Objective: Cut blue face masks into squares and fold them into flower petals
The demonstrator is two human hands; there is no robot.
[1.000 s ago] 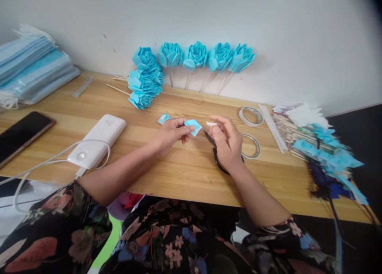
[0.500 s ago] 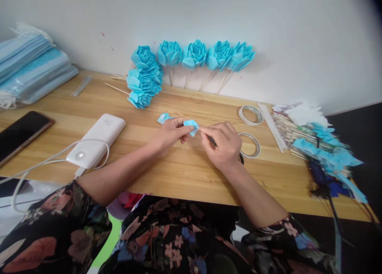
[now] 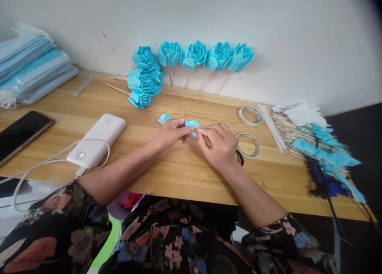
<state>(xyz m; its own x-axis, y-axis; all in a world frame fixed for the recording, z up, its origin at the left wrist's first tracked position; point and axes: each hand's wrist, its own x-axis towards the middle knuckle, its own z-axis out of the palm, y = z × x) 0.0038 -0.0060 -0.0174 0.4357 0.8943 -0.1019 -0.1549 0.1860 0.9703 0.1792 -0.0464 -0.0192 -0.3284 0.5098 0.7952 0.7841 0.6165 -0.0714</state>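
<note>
Between thumb and fingers, my left hand (image 3: 176, 130) pinches a small folded blue fabric piece (image 3: 192, 124) above the table. My right hand (image 3: 219, 142) is closed, its thumb and index fingertips meeting the piece's right edge. A black loop (image 3: 240, 158), like a scissors handle, shows beside the right wrist; whether it is held or lies on the table, I cannot tell. Just behind the left hand lies another small folded blue piece (image 3: 165, 118). Finished blue flowers (image 3: 195, 55) on thin sticks lean against the wall, with more flowers (image 3: 143, 81) bunched to their left.
Two tape rolls (image 3: 250, 145) and white sticks (image 3: 272, 127) are right of my hands. Farther right, blue strips (image 3: 325, 152) lie over a pile of thin sticks. On the left are a white power bank (image 3: 97, 140) with cable, a phone (image 3: 25, 133) and stacked masks (image 3: 32, 69).
My right fingertips have shifted slightly and press closer on the blue piece. The dark thing seen in the right palm no longer shows there; more of the black loop shows by the wrist.
</note>
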